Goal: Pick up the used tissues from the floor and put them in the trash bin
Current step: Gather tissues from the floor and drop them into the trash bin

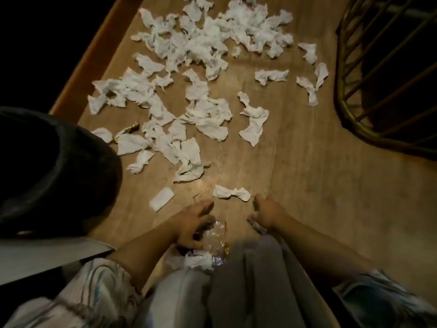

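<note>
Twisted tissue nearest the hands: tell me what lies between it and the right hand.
Head view: only bare wooden floor separates the twisted tissue from the right hand; the fingertips nearly reach it.

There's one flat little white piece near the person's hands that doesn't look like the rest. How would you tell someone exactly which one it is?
Start at the big dark trash bin on the left edge and look to its lower right on the wooden floor. Just beyond the left hand lies a small white rectangular piece, alone. Unlike the crumpled tissues beyond it, it is smooth, flat and straight-edged.
</note>
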Available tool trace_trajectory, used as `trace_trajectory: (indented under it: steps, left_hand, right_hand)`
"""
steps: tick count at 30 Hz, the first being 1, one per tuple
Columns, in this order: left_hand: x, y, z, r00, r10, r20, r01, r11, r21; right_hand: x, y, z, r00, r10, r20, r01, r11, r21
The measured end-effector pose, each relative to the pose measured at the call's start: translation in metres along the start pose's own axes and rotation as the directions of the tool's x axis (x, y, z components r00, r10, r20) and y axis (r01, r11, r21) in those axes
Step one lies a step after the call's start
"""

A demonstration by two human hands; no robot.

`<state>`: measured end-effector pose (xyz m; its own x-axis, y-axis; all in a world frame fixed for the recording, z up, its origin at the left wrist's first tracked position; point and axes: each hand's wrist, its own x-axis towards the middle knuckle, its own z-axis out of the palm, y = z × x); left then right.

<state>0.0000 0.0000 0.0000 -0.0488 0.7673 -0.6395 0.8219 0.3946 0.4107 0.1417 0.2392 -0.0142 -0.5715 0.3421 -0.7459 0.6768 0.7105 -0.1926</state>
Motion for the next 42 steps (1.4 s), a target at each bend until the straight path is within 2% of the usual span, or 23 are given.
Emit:
trace_trajectory:
  steps: [3,6,9,12,14,17,20,22,24,26,27,28,30,31,32,36,37,39,42]
  left_hand:
    - [0.012,-0.013,0.028,0.955,0.298,0.005,-0.295,0.943,0.152]
    - [0.014,-0.018,0.061,0.869,0.494,-0.005,-0.483,0.851,0.206]
    - [0.006,-0.021,0.089,0.844,0.536,0.029,-0.51,0.782,0.358]
    - [0.001,-0.03,0.116,0.858,0.514,-0.01,-0.463,0.782,0.417]
    - [0.0,-0.038,0.127,0.883,0.465,-0.07,-0.386,0.802,0.455]
    - [0.001,-0.043,0.132,0.903,0.399,-0.159,-0.284,0.833,0.476]
    - [0.006,-0.033,0.127,0.884,0.286,-0.37,-0.13,0.91,0.394]
    - [0.01,-0.021,0.121,0.826,0.123,-0.551,-0.056,0.989,0.137]
    - [0.016,-0.012,0.112,0.773,-0.133,-0.62,-0.042,0.965,-0.259]
    - [0.021,-0.007,0.102,0.681,-0.375,-0.629,-0.047,0.835,-0.548]
    - [0.02,-0.007,0.098,0.61,-0.476,-0.633,-0.075,0.761,-0.644]
    - [0.019,-0.01,0.096,0.528,-0.549,-0.648,-0.108,0.714,-0.692]
    - [0.013,-0.02,0.09,0.363,-0.643,-0.674,-0.118,0.686,-0.718]
    - [0.009,-0.027,0.087,0.307,-0.677,-0.669,-0.101,0.675,-0.731]
    - [0.006,-0.034,0.084,0.285,-0.703,-0.652,-0.079,0.66,-0.747]
    - [0.003,-0.054,0.088,0.389,-0.753,-0.531,0.188,0.63,-0.754]
    - [0.003,-0.056,0.095,0.408,-0.75,-0.52,0.212,0.632,-0.746]
    - [0.002,-0.056,0.107,0.409,-0.717,-0.564,0.146,0.662,-0.736]
    - [-0.007,-0.048,0.101,0.321,-0.706,-0.631,0.002,0.667,-0.745]
  right_hand:
    - [0.014,0.019,0.017,0.994,-0.086,0.073,0.093,0.991,-0.101]
    - [0.02,0.032,0.033,0.984,-0.136,0.111,0.152,0.977,-0.147]
    - [0.024,0.034,0.045,0.971,-0.212,0.111,0.231,0.952,-0.199]
    - [0.026,0.026,0.046,0.943,-0.268,0.196,0.315,0.908,-0.276]
    - [0.026,0.016,0.035,0.931,-0.291,0.219,0.345,0.896,-0.279]
    - [0.027,0.002,0.011,0.93,-0.344,0.125,0.366,0.88,-0.303]
    - [0.025,-0.017,-0.018,0.933,-0.358,0.023,0.347,0.886,-0.307]
    - [0.028,-0.031,-0.031,0.93,-0.36,-0.078,0.321,0.895,-0.309]
    - [0.037,-0.043,-0.031,0.943,-0.288,-0.166,0.242,0.938,-0.247]
    - [0.049,-0.055,-0.018,0.961,-0.11,-0.253,0.097,0.993,-0.062]
    - [0.053,-0.061,-0.007,0.96,-0.001,-0.281,0.019,0.998,0.063]
    - [0.057,-0.068,0.006,0.952,0.103,-0.289,-0.049,0.981,0.187]
    - [0.061,-0.08,0.031,0.925,0.234,-0.3,-0.129,0.934,0.332]
    - [0.063,-0.085,0.044,0.912,0.249,-0.326,-0.128,0.928,0.35]
    - [0.064,-0.089,0.056,0.902,0.247,-0.353,-0.113,0.927,0.359]
    - [0.062,-0.107,0.089,0.896,0.109,-0.431,0.022,0.958,0.287]
    - [0.061,-0.111,0.091,0.901,0.063,-0.429,0.063,0.96,0.273]
    - [0.056,-0.12,0.085,0.918,-0.009,-0.397,0.121,0.959,0.258]
    - [0.049,-0.135,0.064,0.925,-0.039,-0.378,0.161,0.941,0.298]
